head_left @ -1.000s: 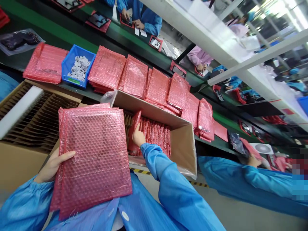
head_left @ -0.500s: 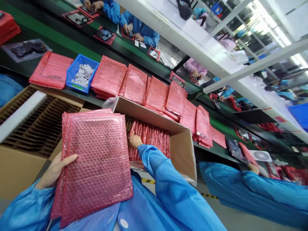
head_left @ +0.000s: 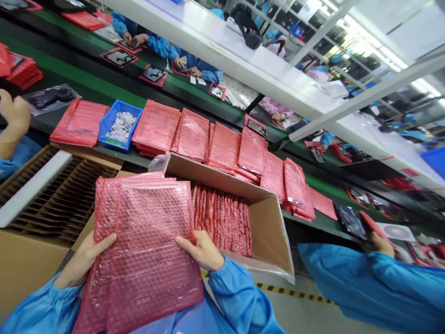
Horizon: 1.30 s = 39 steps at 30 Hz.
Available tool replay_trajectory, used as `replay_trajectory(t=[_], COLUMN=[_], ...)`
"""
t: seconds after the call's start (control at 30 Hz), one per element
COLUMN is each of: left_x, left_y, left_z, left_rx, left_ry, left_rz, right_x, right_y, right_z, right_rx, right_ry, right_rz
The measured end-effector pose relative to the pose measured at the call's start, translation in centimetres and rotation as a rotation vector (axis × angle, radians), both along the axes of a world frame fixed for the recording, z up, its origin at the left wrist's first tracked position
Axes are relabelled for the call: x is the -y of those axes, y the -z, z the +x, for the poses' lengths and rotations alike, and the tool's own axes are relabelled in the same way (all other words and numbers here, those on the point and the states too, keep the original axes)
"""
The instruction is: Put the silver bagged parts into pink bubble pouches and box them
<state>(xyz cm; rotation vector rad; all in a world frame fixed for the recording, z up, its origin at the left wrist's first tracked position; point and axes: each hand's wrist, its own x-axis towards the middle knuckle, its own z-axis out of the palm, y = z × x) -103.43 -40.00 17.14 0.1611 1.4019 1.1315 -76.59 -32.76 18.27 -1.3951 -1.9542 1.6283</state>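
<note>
A stack of pink bubble-wrap pouches [head_left: 153, 250] is held upright against my body. My left hand [head_left: 85, 257] grips its left edge, thumb on the front. On the right edge, my right hand [head_left: 205, 250] pinches the front pouch, thumb in front and fingers hidden behind it. Just beyond my right hand is an open cardboard box [head_left: 271, 227] with a row of pink pouches [head_left: 222, 220] standing on edge inside, and bare cardboard shows at its right end.
A divided carton [head_left: 31, 250] with a white foam strip [head_left: 34, 188] stands at left. Pouch piles [head_left: 158, 125] and a blue bin [head_left: 116, 125] of small pale pieces line the green conveyor [head_left: 139, 99]. Co-workers' hands show at far left, right and across.
My right hand has left the inside of the box and come back to the right edge of the held pouches. A co-worker's hand has appeared at the far left.
</note>
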Motion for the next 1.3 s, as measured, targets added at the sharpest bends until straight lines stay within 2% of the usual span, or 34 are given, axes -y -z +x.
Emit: replay_trajectory(t=[0.1,0.2,0.3,0.4,0.53,0.63,0.73,0.83,0.93,1.0,1.1,1.2,1.3], left_x=[-0.1,-0.1,-0.1,-0.2,-0.2,-0.1,0.1,0.2,0.3,0.3,0.5,0.8,0.9], left_y=[0.4,0.6,0.7,0.8,0.7,0.9,1.2,1.6,1.9,2.1,2.4,2.6,2.6], left_z=[-0.3,-0.5,-0.5,-0.6,-0.5,-0.3,0.0,0.2,0.4,0.3,-0.1,-0.6,-0.8], left_rx=[0.057,0.107,0.137,0.147,0.117,0.115,0.140,0.191,0.264,0.335,0.419,0.466,0.452], left_ry=[0.025,0.032,0.028,0.035,0.026,-0.003,-0.029,-0.038,-0.055,-0.110,-0.196,-0.201,-0.172], left_rz=[-0.051,-0.085,-0.092,-0.085,-0.073,-0.045,-0.014,0.004,0.046,0.098,0.134,0.030,-0.058], right_x=[-1.1,-3.3,-5.4,-6.7,-7.8,-8.4,-9.6,-10.9,-11.0,-10.2,-8.7,-7.9,-7.9], right_y=[-0.7,-1.6,-1.4,0.4,3.0,4.4,6.4,9.2,11.6,12.3,12.1,11.9,12.4], right_z=[3.8,8.4,10.3,8.8,5.3,3.7,2.6,1.1,-0.3,-0.6,-0.3,-0.2,-0.9], right_rx=[0.052,0.171,0.352,0.555,0.787,0.930,1.012,1.052,1.083,1.091,1.109,1.160,1.152], right_ry=[0.229,0.402,0.480,0.423,0.275,0.191,0.102,0.018,-0.027,-0.044,-0.067,-0.069,-0.113], right_rz=[-0.015,0.125,0.290,0.332,0.299,0.281,0.264,0.230,0.217,0.242,0.294,0.304,0.263])
